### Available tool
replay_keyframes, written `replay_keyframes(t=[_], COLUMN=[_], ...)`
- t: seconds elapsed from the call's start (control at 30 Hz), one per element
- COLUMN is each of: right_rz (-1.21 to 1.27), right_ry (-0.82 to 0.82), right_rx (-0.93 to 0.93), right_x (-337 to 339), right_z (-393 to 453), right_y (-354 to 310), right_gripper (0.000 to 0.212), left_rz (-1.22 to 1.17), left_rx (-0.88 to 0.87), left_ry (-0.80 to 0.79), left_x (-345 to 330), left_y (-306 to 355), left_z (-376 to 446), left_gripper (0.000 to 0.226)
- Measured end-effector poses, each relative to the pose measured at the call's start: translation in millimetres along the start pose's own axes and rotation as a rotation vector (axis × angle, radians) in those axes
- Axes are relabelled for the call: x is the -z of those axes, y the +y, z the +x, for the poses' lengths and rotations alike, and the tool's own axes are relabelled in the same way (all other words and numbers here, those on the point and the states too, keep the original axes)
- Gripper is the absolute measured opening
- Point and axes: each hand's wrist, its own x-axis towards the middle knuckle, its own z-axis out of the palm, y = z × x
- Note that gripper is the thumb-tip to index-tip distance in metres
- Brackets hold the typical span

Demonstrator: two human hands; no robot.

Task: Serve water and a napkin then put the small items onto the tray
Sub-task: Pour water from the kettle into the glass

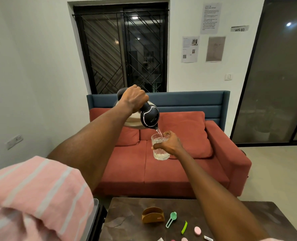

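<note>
My left hand (134, 99) grips the black handle of a steel kettle (148, 117), which is tilted with its spout down. A thin stream of water runs from the spout into a clear patterned glass (159, 152), partly filled and held up in the air by my right hand (170, 142). Low on the dark table (126, 221) lie the small items: a wooden napkin holder (153, 217), a green scoop (171, 220), a lime-green strip (184, 227), a pink oval piece (197, 230) and other small bits at the bottom edge. No tray or napkin is visible.
A red two-seat sofa (170, 173) with cushions stands beyond the table, backed by a blue panel (187, 100). A barred dark window (121, 49) is behind it, a glass partition (274, 75) at right. My pink striped sleeve (36, 197) fills the lower left.
</note>
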Motion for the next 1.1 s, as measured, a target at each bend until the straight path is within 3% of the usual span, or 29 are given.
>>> replay_keyframes(t=[0.17, 0.57, 0.83, 1.1], right_rz=[-0.018, -0.007, -0.018, -0.042], right_ry=[-0.003, -0.007, 0.014, 0.025], right_rx=[-0.005, 0.015, 0.032, 0.078], right_x=[-0.1, -3.7, -2.8, 1.4], right_z=[-0.1, 6.8, 10.2, 19.4], right_y=[1.4, -0.3, -0.8, -12.1], right_gripper=[0.098, 0.112, 0.096, 0.096], left_rz=[0.004, -0.021, -0.249, -0.378], left_rx=[0.001, 0.028, 0.196, 0.336], left_ry=[-0.011, -0.033, -0.046, -0.075], left_x=[-0.2, -7.9, -15.7, -31.3], left_y=[-1.4, -2.6, -3.0, 1.8], left_z=[-0.8, -4.5, -15.5, -35.8], left_gripper=[0.009, 0.012, 0.011, 0.019])
